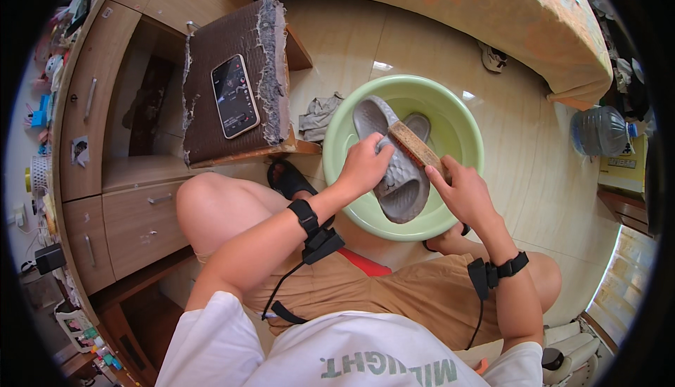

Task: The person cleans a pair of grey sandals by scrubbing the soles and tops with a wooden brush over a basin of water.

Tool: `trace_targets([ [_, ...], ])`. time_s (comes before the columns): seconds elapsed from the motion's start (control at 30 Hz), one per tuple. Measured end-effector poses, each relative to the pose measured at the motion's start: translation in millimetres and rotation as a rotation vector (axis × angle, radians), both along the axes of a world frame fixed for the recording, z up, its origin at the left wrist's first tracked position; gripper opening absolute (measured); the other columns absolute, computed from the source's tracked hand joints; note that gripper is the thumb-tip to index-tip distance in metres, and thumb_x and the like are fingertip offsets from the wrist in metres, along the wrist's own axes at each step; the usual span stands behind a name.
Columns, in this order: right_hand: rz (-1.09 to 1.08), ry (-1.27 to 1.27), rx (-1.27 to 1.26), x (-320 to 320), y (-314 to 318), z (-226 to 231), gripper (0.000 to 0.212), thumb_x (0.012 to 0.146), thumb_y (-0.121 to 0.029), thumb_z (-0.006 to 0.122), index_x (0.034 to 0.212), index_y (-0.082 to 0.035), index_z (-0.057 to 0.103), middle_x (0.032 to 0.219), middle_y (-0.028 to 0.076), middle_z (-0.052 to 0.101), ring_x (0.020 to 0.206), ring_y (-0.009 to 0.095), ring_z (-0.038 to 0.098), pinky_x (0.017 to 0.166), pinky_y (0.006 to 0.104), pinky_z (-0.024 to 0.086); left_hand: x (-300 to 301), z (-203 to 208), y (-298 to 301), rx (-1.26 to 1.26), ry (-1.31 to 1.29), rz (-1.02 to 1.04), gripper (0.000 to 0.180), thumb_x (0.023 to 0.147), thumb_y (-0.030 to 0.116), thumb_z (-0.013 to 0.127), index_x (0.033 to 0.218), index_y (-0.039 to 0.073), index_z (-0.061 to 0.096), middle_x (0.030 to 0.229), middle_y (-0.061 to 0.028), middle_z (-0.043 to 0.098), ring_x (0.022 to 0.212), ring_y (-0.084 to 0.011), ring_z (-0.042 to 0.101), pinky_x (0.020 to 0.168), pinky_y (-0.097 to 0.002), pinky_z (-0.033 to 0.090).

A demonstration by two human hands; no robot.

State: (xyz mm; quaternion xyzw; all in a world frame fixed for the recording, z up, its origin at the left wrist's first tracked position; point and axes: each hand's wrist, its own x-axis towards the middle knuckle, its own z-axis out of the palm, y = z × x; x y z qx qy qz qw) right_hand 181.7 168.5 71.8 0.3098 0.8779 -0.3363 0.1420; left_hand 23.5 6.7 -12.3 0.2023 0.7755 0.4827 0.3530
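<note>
A grey slide sandal (408,201) is held by my left hand (367,164) over a light green basin (336,141). The fingers of that hand are closed at the sandal's left side, near its textured strap. My right hand (460,189) grips the near end of a wooden scrubbing brush (415,146). The brush lies slantwise across the sandal, against its strap. Behind it, a second grey sandal (418,124) shows in part inside the basin, which has water in it. Most of that second sandal is hidden.
A worn brown stool (204,71) carries a phone (235,97) on the left, beside wooden drawers (144,229). A grey cloth (320,115) lies by the basin. A draped bed (450,0) stands beyond; a large water bottle (599,132) is at right.
</note>
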Motion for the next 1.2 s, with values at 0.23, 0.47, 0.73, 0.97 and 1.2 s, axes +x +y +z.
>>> trace_targets([
  [0.23, 0.015, -0.016, 0.049, -6.7, 2.8, -4.3, 0.047, 0.107, -0.047, 0.054, 0.099, 0.0, 0.06, 0.082, 0.026, 0.07, 0.08, 0.048, 0.067, 0.073, 0.0558, 0.052, 12.4, -1.4, 9.5, 0.025, 0.197, -0.102, 0.031, 0.095, 0.022, 0.063, 0.111, -0.004, 0.069, 0.096, -0.0265, 0.071, 0.09, -0.0403, 0.07, 0.085, -0.0436, 0.054],
  [0.47, -0.039, 0.053, 0.188, -15.3, 13.4, 12.2, 0.043, 0.107, -0.044, 0.054, 0.099, -0.002, 0.057, 0.081, 0.025, 0.069, 0.079, 0.049, 0.066, 0.072, 0.0562, 0.051, -7.0, 24.6, 30.2, 0.078, 0.257, -0.067, 0.033, 0.094, 0.024, 0.063, 0.109, -0.004, 0.069, 0.096, -0.027, 0.071, 0.091, -0.0389, 0.07, 0.085, -0.0438, 0.054],
  [0.73, -0.098, -0.041, 0.087, -25.4, 19.5, 35.2, 0.042, 0.104, -0.044, 0.06, 0.093, -0.003, 0.06, 0.073, 0.02, 0.068, 0.071, 0.042, 0.067, 0.066, 0.0494, 0.05, -14.6, 23.8, 38.2, 0.063, 0.063, -0.035, 0.037, 0.09, 0.03, 0.064, 0.101, -0.005, 0.072, 0.091, -0.0287, 0.072, 0.094, -0.0477, 0.068, 0.09, -0.053, 0.051],
  [0.97, -0.039, -0.024, 0.191, -25.8, 26.8, 17.2, 0.04, 0.105, -0.043, 0.058, 0.095, -0.004, 0.061, 0.075, 0.019, 0.07, 0.074, 0.043, 0.068, 0.066, 0.0514, 0.052, -13.4, 15.9, 42.3, 0.073, 0.062, -0.04, 0.028, 0.092, 0.021, 0.062, 0.101, -0.004, 0.07, 0.08, -0.0217, 0.071, 0.073, -0.0273, 0.07, 0.074, -0.0391, 0.054],
  [1.2, 0.036, 0.0, 0.296, -26.5, 34.8, -1.8, 0.04, 0.107, -0.044, 0.054, 0.099, -0.006, 0.065, 0.073, 0.02, 0.069, 0.071, 0.043, 0.068, 0.064, 0.0515, 0.054, -14.7, 9.9, 44.5, 0.053, 0.007, -0.002, 0.035, 0.089, 0.029, 0.064, 0.1, -0.004, 0.072, 0.091, -0.029, 0.072, 0.093, -0.0471, 0.07, 0.086, -0.0503, 0.055],
])
